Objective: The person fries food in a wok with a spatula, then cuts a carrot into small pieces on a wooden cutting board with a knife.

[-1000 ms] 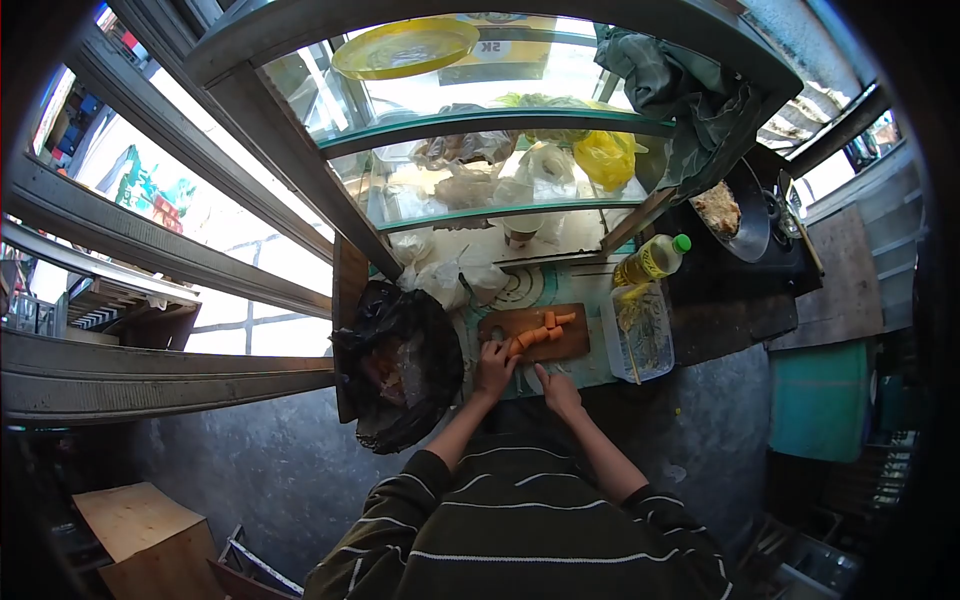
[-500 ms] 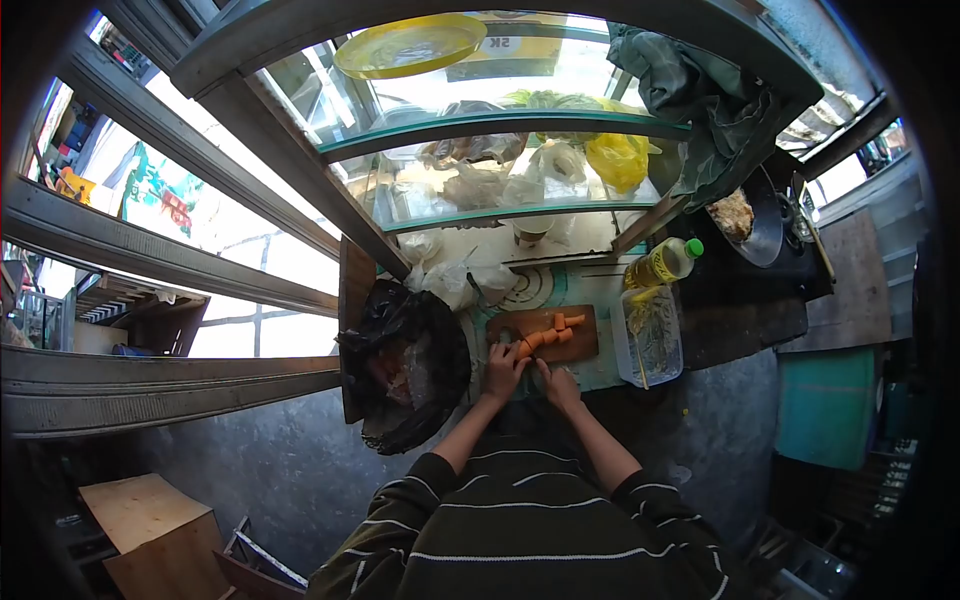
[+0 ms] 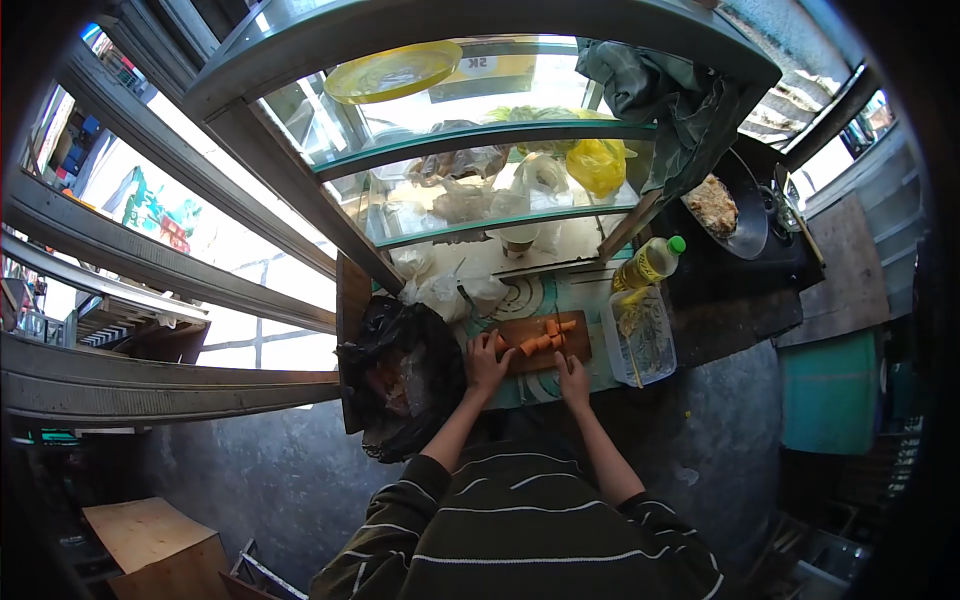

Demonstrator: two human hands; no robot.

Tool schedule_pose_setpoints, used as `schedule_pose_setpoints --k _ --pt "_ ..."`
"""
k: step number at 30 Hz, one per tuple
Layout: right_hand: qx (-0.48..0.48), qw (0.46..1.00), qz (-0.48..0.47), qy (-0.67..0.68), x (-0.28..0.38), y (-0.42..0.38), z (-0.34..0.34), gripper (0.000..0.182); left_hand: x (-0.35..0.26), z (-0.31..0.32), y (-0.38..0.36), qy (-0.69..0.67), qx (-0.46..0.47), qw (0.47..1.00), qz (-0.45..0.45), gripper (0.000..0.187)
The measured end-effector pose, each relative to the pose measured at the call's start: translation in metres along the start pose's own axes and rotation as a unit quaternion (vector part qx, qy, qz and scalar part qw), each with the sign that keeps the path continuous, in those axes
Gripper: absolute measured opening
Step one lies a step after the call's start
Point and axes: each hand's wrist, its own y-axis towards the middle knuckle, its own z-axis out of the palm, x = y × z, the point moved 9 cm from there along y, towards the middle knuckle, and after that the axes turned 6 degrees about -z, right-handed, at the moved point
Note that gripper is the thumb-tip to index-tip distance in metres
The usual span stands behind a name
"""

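Note:
On a brown cutting board (image 3: 518, 328) lie several chunks of orange carrot (image 3: 540, 343). My left hand (image 3: 486, 364) is at the board's left end, its fingers bent over a carrot piece that they partly hide. Near the board's front edge, my right hand (image 3: 573, 382) is closed round the handle of a knife (image 3: 559, 351). The thin dark blade points away from me, beside the cut chunks, and is hard to make out.
A black plastic bag (image 3: 405, 365) stands open left of the board. To the right are a clear plastic tub (image 3: 655, 350) and an oil bottle (image 3: 648, 262). White plastic bags (image 3: 450, 293) lie behind, below a glass display case (image 3: 500, 215). A wok (image 3: 745, 225) sits far right.
My left hand has shifted left, away from the row of chunks. My right hand and the knife have moved right along the chunks. The whole view has tilted slightly.

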Motion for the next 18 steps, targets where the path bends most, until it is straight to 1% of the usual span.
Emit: schedule_pose_setpoints --k 2,3,5,6,8,9,11,12,14,15,17,18 --pt "-0.121 0.991 -0.039 -0.029 0.009 0.012 -0.031 0.038 -0.002 0.004 -0.001 0.052 0.03 0.998 0.005 0.054" --pt "-0.124 0.991 -0.041 -0.028 0.007 0.021 -0.035 0.038 -0.003 0.004 -0.001 0.052 0.029 0.998 0.008 0.054" --pt "-0.138 0.983 -0.102 -0.062 0.013 0.037 -0.043 0.035 -0.002 0.008 -0.002 0.083 0.042 0.996 -0.003 0.059" --pt "-0.14 0.983 -0.103 -0.062 0.018 0.041 -0.047 0.035 -0.003 0.008 -0.002 0.082 0.04 0.996 0.0 0.059" --pt "-0.038 0.992 -0.097 -0.071 0.024 0.049 -0.033 0.037 0.0 0.016 0.0 0.104 0.077 0.991 -0.025 0.063" --pt "-0.039 0.992 -0.099 -0.072 0.026 0.048 -0.032 0.037 -0.007 0.012 0.0 0.104 0.075 0.992 -0.024 0.063" --pt "-0.042 0.985 -0.108 -0.13 0.03 0.044 -0.026 0.039 -0.023 0.0 0.0 0.14 0.037 0.989 -0.012 0.061" --pt "-0.041 0.985 -0.109 -0.131 0.027 0.042 -0.024 0.039 -0.026 0.002 0.0 0.139 0.036 0.99 -0.013 0.061" --pt "-0.077 0.982 -0.132 -0.111 0.026 0.038 -0.024 0.039 -0.053 0.015 -0.004 0.145 0.048 0.982 0.108 0.061" --pt "-0.078 0.982 -0.134 -0.111 0.029 0.036 -0.023 0.039 -0.059 0.017 -0.004 0.144 0.046 0.983 0.108 0.061" --pt "-0.121 0.976 -0.124 -0.136 0.031 0.029 -0.031 0.038 -0.095 0.032 -0.017 0.192 0.055 0.943 0.266 0.051" --pt "-0.122 0.975 -0.124 -0.136 0.028 0.028 -0.031 0.038 -0.097 0.04 -0.015 0.191 0.054 0.943 0.267 0.051"
